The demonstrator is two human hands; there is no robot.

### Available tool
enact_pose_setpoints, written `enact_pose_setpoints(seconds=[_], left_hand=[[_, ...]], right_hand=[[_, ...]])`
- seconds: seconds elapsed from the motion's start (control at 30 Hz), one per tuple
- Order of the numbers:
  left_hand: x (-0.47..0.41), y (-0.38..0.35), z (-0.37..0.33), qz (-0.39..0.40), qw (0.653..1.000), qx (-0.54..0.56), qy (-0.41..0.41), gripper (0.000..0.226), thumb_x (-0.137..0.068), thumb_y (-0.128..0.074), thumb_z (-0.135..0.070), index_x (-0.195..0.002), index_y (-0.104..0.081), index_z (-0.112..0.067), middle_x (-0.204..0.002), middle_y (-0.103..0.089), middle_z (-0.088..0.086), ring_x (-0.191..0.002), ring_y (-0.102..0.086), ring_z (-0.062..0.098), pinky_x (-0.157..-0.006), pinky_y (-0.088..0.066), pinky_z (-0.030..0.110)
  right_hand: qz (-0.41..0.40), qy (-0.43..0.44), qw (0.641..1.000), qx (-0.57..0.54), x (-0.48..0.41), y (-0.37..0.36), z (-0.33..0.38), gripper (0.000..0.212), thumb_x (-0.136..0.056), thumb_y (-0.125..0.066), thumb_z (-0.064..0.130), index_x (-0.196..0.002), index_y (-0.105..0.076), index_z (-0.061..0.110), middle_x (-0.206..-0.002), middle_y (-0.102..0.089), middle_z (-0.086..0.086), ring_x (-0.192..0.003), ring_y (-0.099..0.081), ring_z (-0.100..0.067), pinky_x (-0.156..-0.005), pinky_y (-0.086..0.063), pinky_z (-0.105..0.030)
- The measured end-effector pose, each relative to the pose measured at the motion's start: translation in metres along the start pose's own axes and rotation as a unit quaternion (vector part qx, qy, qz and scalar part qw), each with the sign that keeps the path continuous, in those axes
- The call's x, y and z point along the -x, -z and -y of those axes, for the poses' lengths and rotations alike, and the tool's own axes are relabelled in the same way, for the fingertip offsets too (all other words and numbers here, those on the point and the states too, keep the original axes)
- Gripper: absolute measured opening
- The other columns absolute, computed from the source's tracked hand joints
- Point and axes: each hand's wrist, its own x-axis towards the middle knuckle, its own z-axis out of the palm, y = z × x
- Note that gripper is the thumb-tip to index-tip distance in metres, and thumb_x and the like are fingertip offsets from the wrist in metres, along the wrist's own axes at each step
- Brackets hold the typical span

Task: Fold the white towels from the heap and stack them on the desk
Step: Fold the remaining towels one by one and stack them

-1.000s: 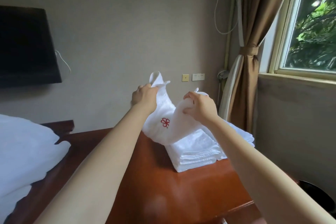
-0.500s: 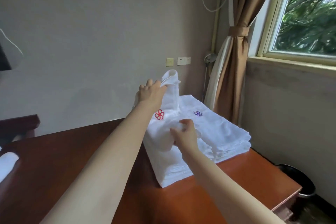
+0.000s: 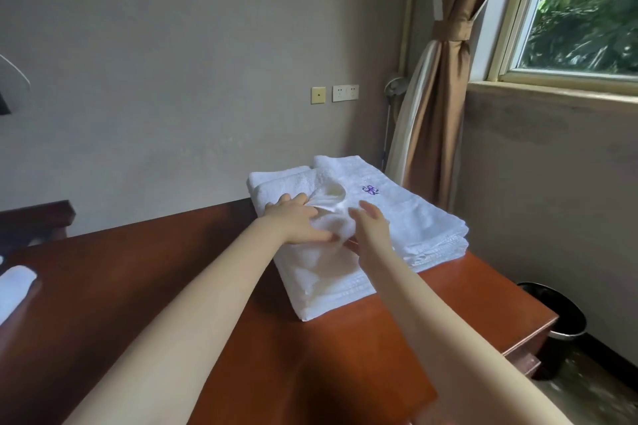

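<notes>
Left hand (image 3: 297, 221) lies flat on the bunched towel (image 3: 334, 208) atop the stack (image 3: 411, 219) on the tabletop (image 3: 155, 269), grip slack; right hand (image 3: 372, 228) just beside it, fingers straight, holding nothing.

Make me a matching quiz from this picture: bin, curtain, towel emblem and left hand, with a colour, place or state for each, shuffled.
1 bin
2 curtain
3 towel emblem
4 left hand

A purple
B rests on a white towel
C floor, beside the desk
D tied back by the window

Pairs: 1-C, 2-D, 3-A, 4-B
</notes>
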Motion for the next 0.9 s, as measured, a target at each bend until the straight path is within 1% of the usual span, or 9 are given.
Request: enact_pose_setpoints(seconds=[0.13,0.27,0.37,0.53,0.57,0.67,0.77,0.83,0.9], left_hand=[[0.012,-0.013,-0.016,-0.016,0.999,-0.049,0.006,0.077,-0.058,-0.048,-0.082,-0.119,-0.052,-0.035,-0.131,-0.034,-0.004,-0.119,-0.031,0.025,-0.091,-0.03,0.044],[0.017,-0.007,-0.014,-0.014,0.998,-0.063,0.006,0.056,-0.072,-0.056,-0.052,-0.12,-0.048,-0.024,-0.133,-0.03,0.002,-0.117,-0.031,0.027,-0.091,-0.033,0.044],[0.022,0.009,-0.013,-0.038,0.996,-0.085,-0.007,0.045,-0.08,-0.053,-0.041,-0.12,-0.046,-0.022,-0.133,-0.028,0.003,-0.117,-0.031,0.028,-0.095,-0.032,0.046],[0.035,0.024,-0.017,-0.034,0.994,-0.097,-0.033,0.045,-0.079,-0.049,-0.031,-0.123,-0.048,-0.023,-0.131,-0.031,0.004,-0.118,-0.032,0.028,-0.101,-0.031,0.049],[0.039,0.022,-0.019,-0.024,0.994,-0.098,-0.038,0.045,-0.08,-0.049,-0.036,-0.124,-0.049,-0.024,-0.131,-0.033,0.003,-0.118,-0.033,0.028,-0.1,-0.031,0.048],[0.048,0.008,-0.025,0.022,0.993,-0.105,-0.05,0.049,-0.082,-0.046,-0.052,-0.125,-0.053,-0.028,-0.129,-0.037,0.001,-0.114,-0.035,0.025,-0.09,-0.032,0.043],[0.05,0.005,-0.029,0.059,0.991,-0.104,-0.053,0.044,-0.088,-0.037,-0.053,-0.117,-0.059,-0.029,-0.135,-0.036,0.0,-0.114,-0.034,0.024,-0.092,-0.033,0.043],[0.051,0.01,-0.028,0.068,0.994,-0.069,-0.042,0.034,-0.091,-0.031,-0.045,-0.095,-0.062,-0.034,-0.134,-0.038,-0.001,-0.114,-0.034,0.024,-0.097,-0.032,0.045],[0.048,0.017,-0.025,0.044,0.998,-0.027,-0.032,0.03,-0.09,-0.027,-0.036,-0.073,-0.052,-0.032,-0.116,-0.043,-0.003,-0.106,-0.034,0.022,-0.092,-0.032,0.042]], right_hand=[[-0.043,-0.023,0.998,-0.048,-0.007,0.009,0.003,0.052,-0.088,-0.051,0.006,-0.138,-0.042,0.02,-0.104,-0.055,-0.007,-0.08,-0.054,-0.021,-0.069,-0.049,-0.031],[-0.046,0.021,0.999,0.005,-0.004,0.012,0.013,0.029,-0.081,-0.052,-0.004,-0.102,-0.057,0.015,-0.101,-0.058,-0.013,-0.083,-0.063,-0.028,-0.049,-0.054,-0.027],[-0.058,0.065,0.995,0.05,0.002,0.013,0.023,0.022,-0.078,-0.054,0.0,-0.093,-0.059,0.015,-0.095,-0.057,-0.007,-0.088,-0.066,-0.033,-0.055,-0.058,-0.031],[-0.057,0.095,0.978,0.177,0.016,0.027,0.021,0.018,-0.075,-0.053,0.005,-0.087,-0.057,0.018,-0.081,-0.056,0.001,-0.066,-0.066,-0.026,-0.068,-0.06,-0.044],[-0.048,0.1,0.963,0.245,0.019,0.032,0.016,0.018,-0.076,-0.053,0.008,-0.09,-0.056,0.018,-0.081,-0.057,0.001,-0.066,-0.066,-0.026,-0.07,-0.06,-0.043],[-0.038,0.136,0.867,0.479,0.026,0.044,-0.002,0.01,-0.082,-0.051,0.024,-0.09,-0.056,0.02,-0.092,-0.06,-0.004,-0.082,-0.061,-0.029,-0.074,-0.05,-0.037],[-0.056,0.153,0.829,0.536,0.027,0.051,-0.004,0.026,-0.082,-0.058,0.037,-0.104,-0.06,0.023,-0.113,-0.044,-0.005,-0.099,-0.054,-0.032,-0.077,-0.046,-0.036],[-0.071,0.218,0.783,0.578,0.026,0.055,0.0,0.049,-0.079,-0.067,0.04,-0.124,-0.056,0.024,-0.126,-0.039,-0.007,-0.114,-0.043,-0.031,-0.081,-0.045,-0.037],[-0.088,0.288,0.75,0.588,0.023,0.057,0.006,0.052,-0.084,-0.065,0.042,-0.131,-0.053,0.024,-0.134,-0.04,-0.006,-0.12,-0.039,-0.03,-0.087,-0.043,-0.038]])
